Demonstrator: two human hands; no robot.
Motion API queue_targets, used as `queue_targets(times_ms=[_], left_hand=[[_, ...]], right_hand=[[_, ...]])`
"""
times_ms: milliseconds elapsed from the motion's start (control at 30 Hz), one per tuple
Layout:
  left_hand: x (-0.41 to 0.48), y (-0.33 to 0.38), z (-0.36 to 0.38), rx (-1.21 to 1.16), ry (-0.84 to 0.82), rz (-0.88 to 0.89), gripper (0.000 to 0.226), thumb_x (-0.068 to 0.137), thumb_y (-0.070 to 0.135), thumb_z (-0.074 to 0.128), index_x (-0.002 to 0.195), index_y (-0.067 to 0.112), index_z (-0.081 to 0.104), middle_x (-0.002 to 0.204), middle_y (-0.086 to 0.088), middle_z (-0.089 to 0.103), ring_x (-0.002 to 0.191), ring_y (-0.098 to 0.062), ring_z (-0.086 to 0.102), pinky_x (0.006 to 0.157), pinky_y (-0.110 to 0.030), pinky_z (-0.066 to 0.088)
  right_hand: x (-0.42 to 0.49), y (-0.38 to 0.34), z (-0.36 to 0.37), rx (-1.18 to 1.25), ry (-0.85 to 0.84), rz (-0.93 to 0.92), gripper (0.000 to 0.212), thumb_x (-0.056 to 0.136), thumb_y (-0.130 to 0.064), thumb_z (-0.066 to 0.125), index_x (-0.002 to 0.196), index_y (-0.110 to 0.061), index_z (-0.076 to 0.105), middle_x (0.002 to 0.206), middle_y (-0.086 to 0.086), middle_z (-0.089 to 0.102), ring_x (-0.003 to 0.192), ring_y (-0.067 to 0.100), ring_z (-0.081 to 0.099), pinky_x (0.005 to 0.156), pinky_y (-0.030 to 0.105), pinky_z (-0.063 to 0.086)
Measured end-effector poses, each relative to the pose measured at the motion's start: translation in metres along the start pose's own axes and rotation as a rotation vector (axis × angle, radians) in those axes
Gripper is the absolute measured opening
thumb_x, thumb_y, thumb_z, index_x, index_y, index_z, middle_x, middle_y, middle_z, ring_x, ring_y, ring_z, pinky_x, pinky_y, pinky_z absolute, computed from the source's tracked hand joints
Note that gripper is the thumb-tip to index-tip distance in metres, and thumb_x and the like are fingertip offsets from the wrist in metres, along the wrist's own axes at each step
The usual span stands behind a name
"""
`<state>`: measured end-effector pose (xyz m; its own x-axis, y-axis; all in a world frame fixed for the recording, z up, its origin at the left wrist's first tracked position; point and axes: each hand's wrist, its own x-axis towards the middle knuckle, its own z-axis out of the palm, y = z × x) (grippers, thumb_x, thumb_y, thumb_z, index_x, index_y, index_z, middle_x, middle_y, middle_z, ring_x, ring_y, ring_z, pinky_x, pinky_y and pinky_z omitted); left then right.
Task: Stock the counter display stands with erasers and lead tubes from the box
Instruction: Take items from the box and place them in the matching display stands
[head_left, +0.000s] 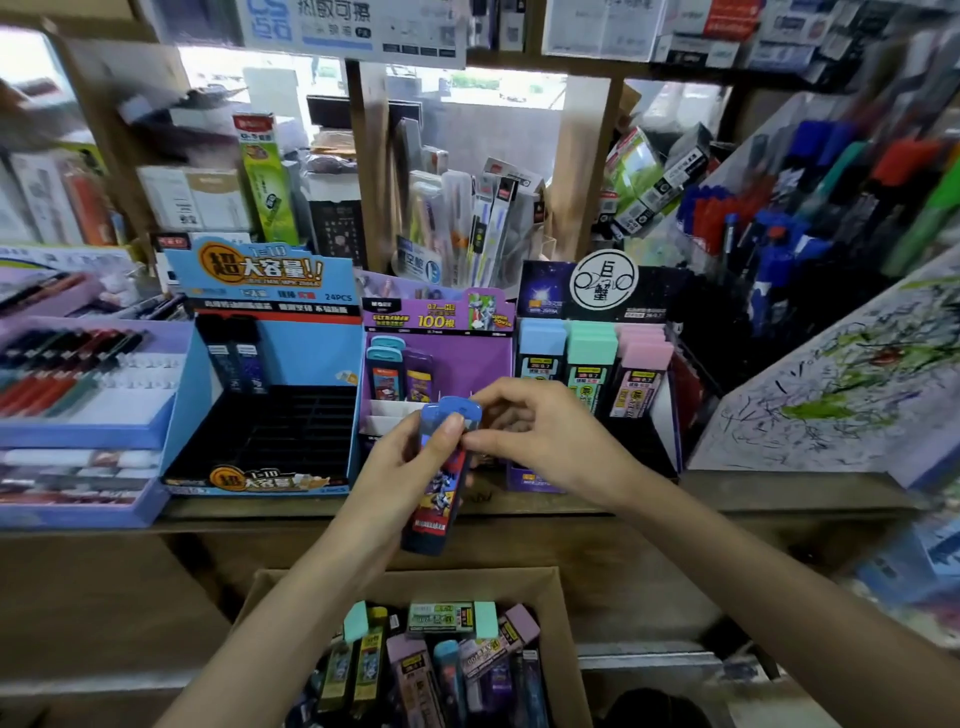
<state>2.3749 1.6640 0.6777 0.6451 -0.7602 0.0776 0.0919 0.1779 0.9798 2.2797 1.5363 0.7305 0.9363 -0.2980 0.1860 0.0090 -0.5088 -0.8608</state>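
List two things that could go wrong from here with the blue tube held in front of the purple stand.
1. The blue tube is in the air with the open box below. The left hand grips it and the right hand pinches its top, so a slip might drop it back in.
2. A few tubes stand upright at the back of the purple stand. Sliding this one in could tip them.

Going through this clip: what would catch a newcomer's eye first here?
The blue lead tube at centre stands out: the left hand grips its body and the right hand pinches its top end, before the purple display stand. Left of it, the blue display stand is nearly empty, with two dark tubes at its back. Below, the cardboard box holds mixed tubes and erasers.
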Motion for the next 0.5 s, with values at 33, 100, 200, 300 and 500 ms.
queue_targets(times_ms=[33,100,200,300,500], left_hand=[[-0.001,0.0,-0.004,-0.008,0.014,-0.004,0.047,0.065,0.057,0.063,0.102,0.027,0.065,0.078,0.0,0.072,0.067,-0.012,0.067,0.054,-0.022,0.052],[-0.002,0.001,-0.013,-0.041,0.045,-0.032,0.053,0.065,0.057,0.062,0.108,0.026,0.064,0.087,0.0,0.073,0.074,-0.013,0.069,0.058,-0.023,0.053],[-0.002,0.002,-0.032,-0.071,0.133,-0.127,0.065,0.071,0.05,0.06,0.129,0.02,0.052,0.115,-0.008,0.066,0.096,-0.021,0.065,0.073,-0.032,0.051],[-0.005,0.007,-0.061,-0.075,0.285,-0.118,0.049,0.089,0.037,0.056,0.132,0.017,0.046,0.119,-0.006,0.062,0.107,-0.023,0.06,0.093,-0.041,0.047],[-0.017,0.019,-0.124,0.027,0.442,-0.013,0.014,0.094,0.028,0.051,0.084,0.031,0.059,0.066,0.012,0.072,0.059,-0.001,0.067,0.051,-0.019,0.051]], right_hand=[[0.002,-0.001,0.003,0.006,0.008,0.008,0.019,0.077,-0.011,0.074,0.087,-0.025,0.065,0.078,-0.005,0.067,0.068,0.003,0.063,0.07,0.019,0.051],[0.009,-0.003,0.01,0.033,0.03,0.04,0.017,0.078,-0.01,0.074,0.086,-0.023,0.065,0.078,-0.001,0.067,0.069,0.005,0.062,0.072,0.024,0.052],[0.021,-0.009,0.021,0.092,0.051,0.09,0.016,0.079,-0.01,0.072,0.084,-0.022,0.064,0.075,0.0,0.066,0.068,0.007,0.061,0.067,0.024,0.051],[0.037,-0.022,0.031,0.192,0.07,0.095,0.017,0.08,-0.004,0.07,0.08,-0.019,0.062,0.07,0.014,0.063,0.059,0.005,0.062,0.054,0.017,0.05],[0.088,-0.049,0.055,0.201,0.141,0.025,0.009,0.081,-0.005,0.07,0.085,-0.009,0.063,0.08,0.019,0.063,0.071,0.02,0.059,0.064,0.03,0.049]])
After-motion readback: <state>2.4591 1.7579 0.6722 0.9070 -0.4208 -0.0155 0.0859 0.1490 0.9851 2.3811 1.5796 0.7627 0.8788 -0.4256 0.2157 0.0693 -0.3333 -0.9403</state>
